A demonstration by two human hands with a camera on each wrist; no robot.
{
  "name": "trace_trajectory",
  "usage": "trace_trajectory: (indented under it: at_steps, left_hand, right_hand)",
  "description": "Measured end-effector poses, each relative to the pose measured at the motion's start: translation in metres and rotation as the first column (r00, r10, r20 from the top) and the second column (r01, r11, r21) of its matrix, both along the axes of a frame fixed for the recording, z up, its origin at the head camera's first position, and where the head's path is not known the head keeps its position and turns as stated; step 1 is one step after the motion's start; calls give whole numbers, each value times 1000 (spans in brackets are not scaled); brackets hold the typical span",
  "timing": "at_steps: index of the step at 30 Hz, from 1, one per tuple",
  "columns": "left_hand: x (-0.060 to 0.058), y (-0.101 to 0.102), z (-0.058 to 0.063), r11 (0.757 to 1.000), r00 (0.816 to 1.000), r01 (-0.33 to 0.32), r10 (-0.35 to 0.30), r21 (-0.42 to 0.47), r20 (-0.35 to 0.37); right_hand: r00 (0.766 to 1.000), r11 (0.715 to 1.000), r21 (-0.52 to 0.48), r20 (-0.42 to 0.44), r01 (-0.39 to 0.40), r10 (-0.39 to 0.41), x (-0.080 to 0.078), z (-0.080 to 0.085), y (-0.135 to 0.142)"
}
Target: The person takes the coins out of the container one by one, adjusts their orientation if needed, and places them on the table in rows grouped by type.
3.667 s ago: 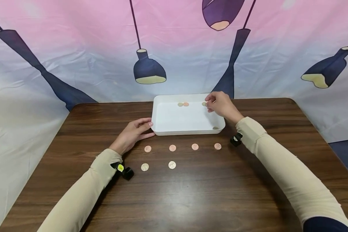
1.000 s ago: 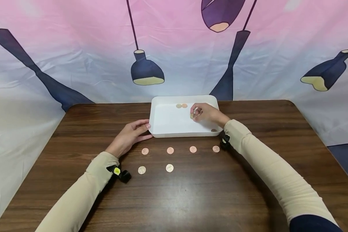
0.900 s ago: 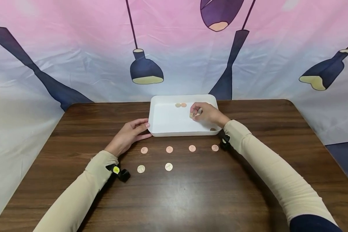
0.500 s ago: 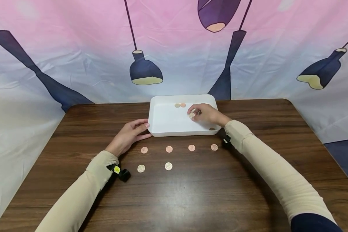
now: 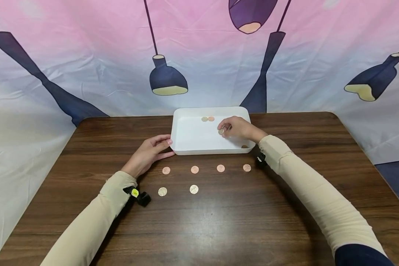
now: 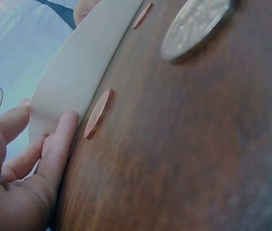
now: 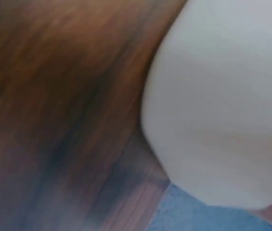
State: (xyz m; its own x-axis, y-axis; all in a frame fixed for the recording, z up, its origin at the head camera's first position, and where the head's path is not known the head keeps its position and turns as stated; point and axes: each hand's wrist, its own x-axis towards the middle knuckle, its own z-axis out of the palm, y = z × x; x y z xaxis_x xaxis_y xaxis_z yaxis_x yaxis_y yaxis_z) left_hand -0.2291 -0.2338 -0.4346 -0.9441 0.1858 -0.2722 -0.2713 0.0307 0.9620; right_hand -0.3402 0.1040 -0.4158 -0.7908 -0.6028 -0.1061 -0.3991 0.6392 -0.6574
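Note:
A white tray [image 5: 199,138] stands at the back of the brown table. My left hand [image 5: 150,152] touches the tray's left side with straight fingers; in the left wrist view its fingertips [image 6: 68,120] rest against the outer wall. Over the right part of the tray, my right hand [image 5: 237,127] pinches a pale coin [image 5: 221,131] between thumb and fingers. Inside the tray lie a yellowish coin [image 5: 204,119] and a copper coin [image 5: 211,119] touching it, with a darker coin [image 5: 244,146] at the front right corner. The right wrist view shows the tray's outside [image 7: 213,106], not the fingers.
In front of the tray, several copper coins [image 5: 194,169] form a row on the table [image 5: 199,229]. Nearer lie two pale gold coins, a left one [image 5: 162,191] and a right one [image 5: 194,189]. A printed cloth [image 5: 119,74] hangs behind the table.
Since the oldest frame, my right hand has moved from a coin at the tray's back right toward the middle, now holding a coin. Over the last second, the coin tilts between its fingers.

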Motion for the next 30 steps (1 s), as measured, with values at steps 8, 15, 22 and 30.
trace_trajectory:
  at_steps: [8,15,22,30]
  left_hand:
    - [-1,1,0,1000,1000,1,-1,5,-3]
    - [-1,1,-1,1000,1000,2,-2,1,1]
    - [-2,2,0,1000,1000,3,-3,10,2]
    - [-1,-1,-1,1000,1000,14,-14,6,5]
  right_hand:
    - [999,996,76,-30,47,-45,4,6,-4]
    - [996,998,53,-90,14,-9,12,6,0]
    - [996,997,-71,-88,0,-7,26,9,10]
    - [994,964,-258,108,60,-32,54,23,24]
